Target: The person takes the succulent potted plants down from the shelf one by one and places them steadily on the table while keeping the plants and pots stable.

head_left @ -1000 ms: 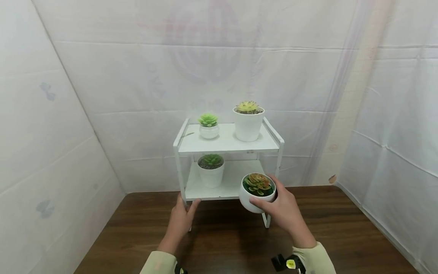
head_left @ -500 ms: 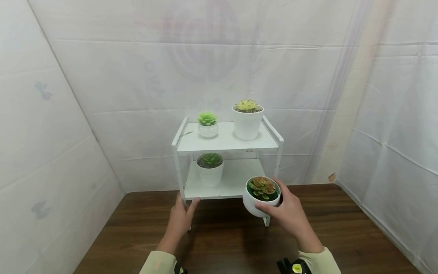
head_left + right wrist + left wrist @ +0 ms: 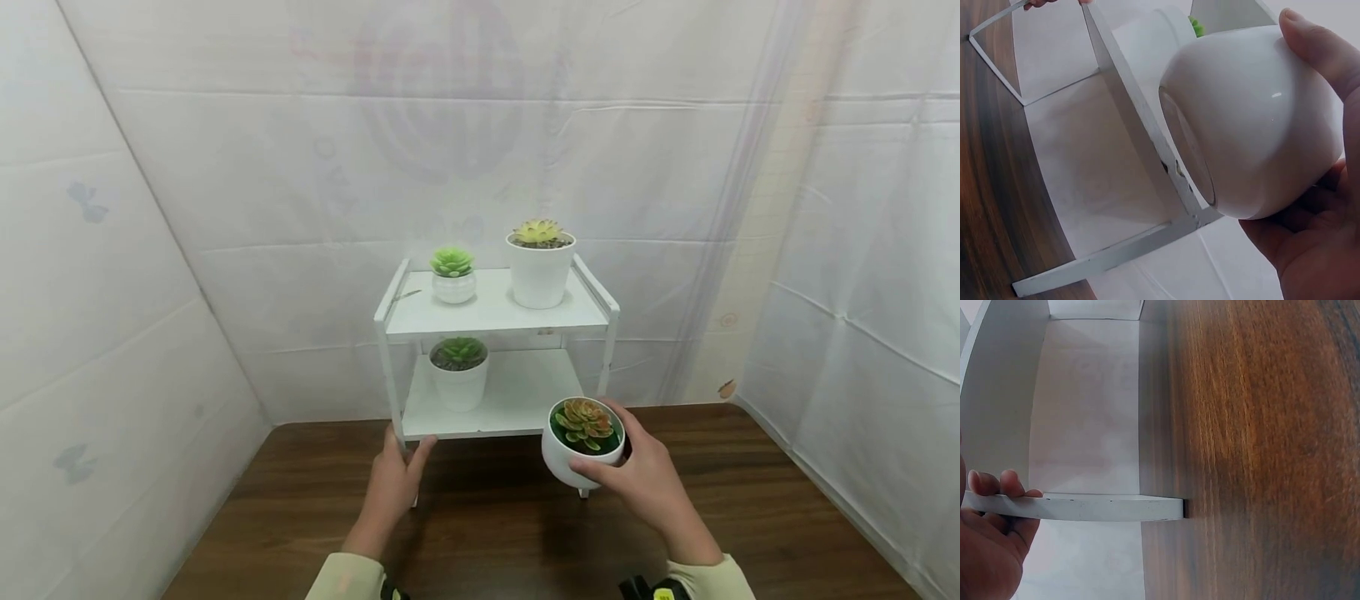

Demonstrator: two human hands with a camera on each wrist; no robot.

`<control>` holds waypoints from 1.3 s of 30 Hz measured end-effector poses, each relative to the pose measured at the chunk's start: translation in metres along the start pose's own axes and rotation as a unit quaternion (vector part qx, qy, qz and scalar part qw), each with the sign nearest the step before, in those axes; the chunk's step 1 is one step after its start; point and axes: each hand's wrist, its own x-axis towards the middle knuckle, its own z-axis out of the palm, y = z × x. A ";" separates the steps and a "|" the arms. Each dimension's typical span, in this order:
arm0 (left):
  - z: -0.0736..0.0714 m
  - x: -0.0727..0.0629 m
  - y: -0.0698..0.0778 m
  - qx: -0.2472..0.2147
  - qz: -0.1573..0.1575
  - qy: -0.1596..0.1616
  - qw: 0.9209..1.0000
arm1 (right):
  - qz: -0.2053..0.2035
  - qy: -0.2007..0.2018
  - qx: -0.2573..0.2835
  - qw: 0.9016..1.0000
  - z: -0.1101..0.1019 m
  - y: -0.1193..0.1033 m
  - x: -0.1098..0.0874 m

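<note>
My right hand point(image 3: 645, 475) grips a round white pot point(image 3: 566, 462) with a reddish-green succulent point(image 3: 583, 423), held up in front of the shelf's lower right corner. In the right wrist view the pot's smooth side point(image 3: 1254, 119) shows between thumb and fingers, its base apart from the shelf. At the lower left, my left hand point(image 3: 393, 483) holds the front leg of the white two-tier shelf point(image 3: 495, 317); in the left wrist view its fingers point(image 3: 1011, 483) curl round that leg point(image 3: 1110, 508).
On the top tier stand a small pot with a bright green succulent point(image 3: 452, 263) and a larger pot point(image 3: 540, 275) with a yellow-green one. A white pot point(image 3: 459, 387) sits at the lower tier's left. White sheets hang behind the brown wooden table point(image 3: 480, 542).
My right hand has drawn the round potted succulent to the right and down, away from the shelf. The left hand keeps its hold on the leg.
</note>
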 end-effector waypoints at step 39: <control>0.001 0.000 0.000 0.007 0.012 0.007 1.000 | 0.027 -0.002 -0.045 0.999 -0.015 0.052 -0.011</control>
